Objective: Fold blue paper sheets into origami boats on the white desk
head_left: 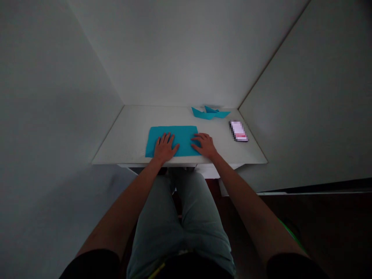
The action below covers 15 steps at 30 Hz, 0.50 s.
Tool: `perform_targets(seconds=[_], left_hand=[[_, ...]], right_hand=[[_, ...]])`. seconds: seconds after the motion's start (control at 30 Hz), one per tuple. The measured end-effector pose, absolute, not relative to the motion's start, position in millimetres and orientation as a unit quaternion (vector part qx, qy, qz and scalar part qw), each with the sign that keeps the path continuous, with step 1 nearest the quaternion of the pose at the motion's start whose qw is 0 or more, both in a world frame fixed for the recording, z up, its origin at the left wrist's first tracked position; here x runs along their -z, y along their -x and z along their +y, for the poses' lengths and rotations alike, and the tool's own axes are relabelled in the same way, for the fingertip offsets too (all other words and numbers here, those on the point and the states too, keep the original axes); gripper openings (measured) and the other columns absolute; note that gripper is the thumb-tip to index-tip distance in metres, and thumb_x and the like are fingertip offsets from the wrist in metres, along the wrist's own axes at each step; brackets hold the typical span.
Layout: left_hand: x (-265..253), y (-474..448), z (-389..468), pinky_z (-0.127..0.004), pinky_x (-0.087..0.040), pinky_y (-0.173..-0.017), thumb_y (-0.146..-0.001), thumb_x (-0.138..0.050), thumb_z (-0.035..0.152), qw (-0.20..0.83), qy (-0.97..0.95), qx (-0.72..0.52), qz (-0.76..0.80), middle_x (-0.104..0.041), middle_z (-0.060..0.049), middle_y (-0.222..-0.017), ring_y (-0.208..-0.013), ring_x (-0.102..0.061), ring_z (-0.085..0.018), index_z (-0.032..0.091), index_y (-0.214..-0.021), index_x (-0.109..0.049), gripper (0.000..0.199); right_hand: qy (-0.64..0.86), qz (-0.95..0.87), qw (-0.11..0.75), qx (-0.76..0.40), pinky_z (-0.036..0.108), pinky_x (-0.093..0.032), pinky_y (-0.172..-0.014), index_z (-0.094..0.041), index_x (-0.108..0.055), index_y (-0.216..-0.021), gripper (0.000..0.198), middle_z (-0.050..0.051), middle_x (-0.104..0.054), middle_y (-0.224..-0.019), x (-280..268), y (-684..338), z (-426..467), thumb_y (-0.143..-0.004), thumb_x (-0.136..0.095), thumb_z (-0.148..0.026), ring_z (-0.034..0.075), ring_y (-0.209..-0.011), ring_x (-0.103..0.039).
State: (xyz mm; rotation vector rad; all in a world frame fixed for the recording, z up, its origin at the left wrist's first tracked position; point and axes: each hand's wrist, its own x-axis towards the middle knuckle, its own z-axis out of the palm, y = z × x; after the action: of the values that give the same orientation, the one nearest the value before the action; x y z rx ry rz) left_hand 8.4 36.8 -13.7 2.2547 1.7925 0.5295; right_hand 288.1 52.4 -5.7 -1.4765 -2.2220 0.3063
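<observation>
A rectangular sheet of blue paper lies flat on the white table, close to its front edge. My left hand rests on the left half of the paper, palm down with the fingers spread. At the sheet's right edge lies my right hand, its fingers apart and their tips on the paper. Neither hand grips anything. Behind the paper, toward the right, folded blue paper boats sit side by side near the back wall.
The white table fits between walls at the left, back and right. A phone with a lit, pixelated screen lies near the right end. Below the front edge are my legs in light trousers.
</observation>
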Motion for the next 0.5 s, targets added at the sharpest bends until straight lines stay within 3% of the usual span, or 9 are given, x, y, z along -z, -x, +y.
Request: perform_targets(seconds=[0.23,0.5], left_hand=[[11.6,30.1,41.2,-0.059,-0.017,-0.140,-0.108,-0.044,0.057,0.077,-0.771,-0.153,0.613,-0.036,-0.014,-0.183,-0.173,-0.025,-0.035,0.021,-0.172,-0.045,0.074],[7.2,25.5,37.8,-0.061,-0.021,-0.138,-0.106,-0.049,0.056,0.071,-0.771,-0.154,0.614,-0.038,-0.015,-0.181,-0.172,-0.028,-0.037,0.022,-0.171,-0.047,0.073]], right_hand=[[0.518,-0.831,0.176,-0.102,0.061,-0.041,-0.121,-0.035,-0.072,-0.147,0.043,0.005,-0.062,-0.165,3.5,-281.6,46.2,-0.110,-0.058,-0.049,0.037,-0.150,-0.051],[0.474,-0.870,0.127,-0.057,0.058,-0.040,-0.121,-0.029,-0.068,-0.150,0.047,0.010,-0.057,-0.169,-14.9,-297.0,70.1,-0.110,-0.057,-0.051,0.039,-0.148,-0.052]])
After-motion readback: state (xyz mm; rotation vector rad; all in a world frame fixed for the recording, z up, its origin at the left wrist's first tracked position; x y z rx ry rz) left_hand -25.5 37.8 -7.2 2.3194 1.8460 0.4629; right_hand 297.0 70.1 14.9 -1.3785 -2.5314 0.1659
